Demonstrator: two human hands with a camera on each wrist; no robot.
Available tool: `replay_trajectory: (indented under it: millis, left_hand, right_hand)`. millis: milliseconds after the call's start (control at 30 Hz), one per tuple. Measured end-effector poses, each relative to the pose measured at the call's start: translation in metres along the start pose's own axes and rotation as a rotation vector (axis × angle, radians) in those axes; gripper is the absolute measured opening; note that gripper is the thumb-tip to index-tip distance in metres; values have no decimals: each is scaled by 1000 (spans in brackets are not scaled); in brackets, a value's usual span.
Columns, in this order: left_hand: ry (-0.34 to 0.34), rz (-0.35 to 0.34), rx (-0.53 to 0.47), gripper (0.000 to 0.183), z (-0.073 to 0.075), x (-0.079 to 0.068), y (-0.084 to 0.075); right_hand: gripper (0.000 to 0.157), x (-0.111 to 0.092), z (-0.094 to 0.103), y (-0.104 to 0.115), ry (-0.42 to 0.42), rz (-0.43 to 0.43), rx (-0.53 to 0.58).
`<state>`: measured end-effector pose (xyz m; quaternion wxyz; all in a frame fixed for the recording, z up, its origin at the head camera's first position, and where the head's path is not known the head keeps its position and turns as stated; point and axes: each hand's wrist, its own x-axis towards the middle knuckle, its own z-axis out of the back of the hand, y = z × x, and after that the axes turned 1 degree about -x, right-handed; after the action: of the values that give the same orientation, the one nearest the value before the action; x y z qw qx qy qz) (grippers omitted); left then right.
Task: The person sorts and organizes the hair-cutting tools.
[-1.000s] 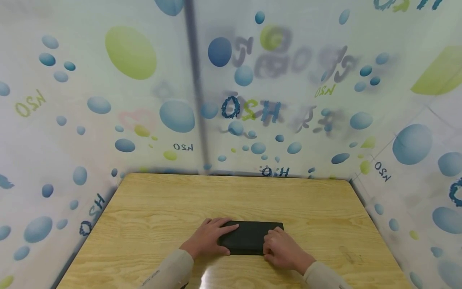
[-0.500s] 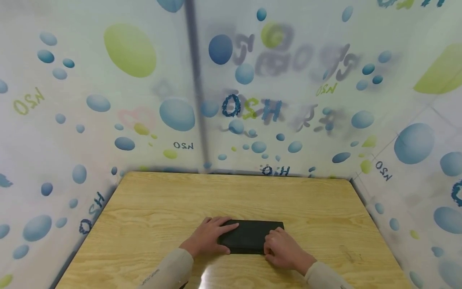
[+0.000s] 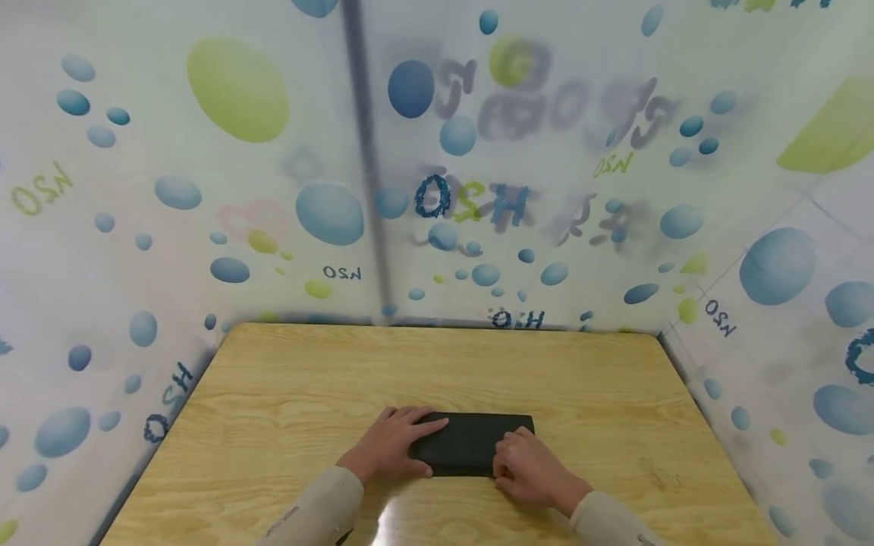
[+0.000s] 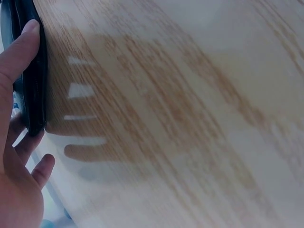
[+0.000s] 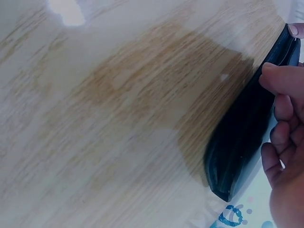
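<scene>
A long black wallet (image 3: 471, 441) lies flat on the wooden table, its long side facing the person. My left hand (image 3: 392, 446) holds its left end, thumb at the near edge and fingers spread over the top. In the left wrist view, the thumb (image 4: 29, 45) presses on the wallet's side (image 4: 35, 90), where a seam runs along the edge. Over the right part of the wallet, my right hand (image 3: 532, 466) has its fingers curled in. The right wrist view shows that thumb (image 5: 280, 76) and the bent forefinger pinching at the near edge of the wallet (image 5: 237, 137).
The wooden table (image 3: 328, 371) reaches back to a white curtain wall (image 3: 437, 296) printed with blue and green bubbles and lettering. Similar printed walls stand along the left and right sides. A bright light reflection lies on the tabletop near the person.
The head view has shifted slightly. Both hands keep nearly the same places on the wallet, and the wallet stays where it was on the table.
</scene>
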<state>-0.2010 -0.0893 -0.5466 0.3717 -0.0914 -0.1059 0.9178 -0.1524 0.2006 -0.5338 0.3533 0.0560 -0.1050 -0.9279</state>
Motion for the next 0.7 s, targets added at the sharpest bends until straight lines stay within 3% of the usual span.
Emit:
replay_trajectory:
  millis: [333,500,700]
  left_hand:
    - [-40,18,4,81,-2,-2,-1]
    - [-68,49,-3,80,-8,-4,-3]
    - [-153,100,85,83,-16,-6,-10]
  right_hand:
    - [17,2,3,-7,-57,-44,-45]
    - [21,4,5,-10,-142,-50,-80]
    - [17,8,2,-14,-230,-100,-115]
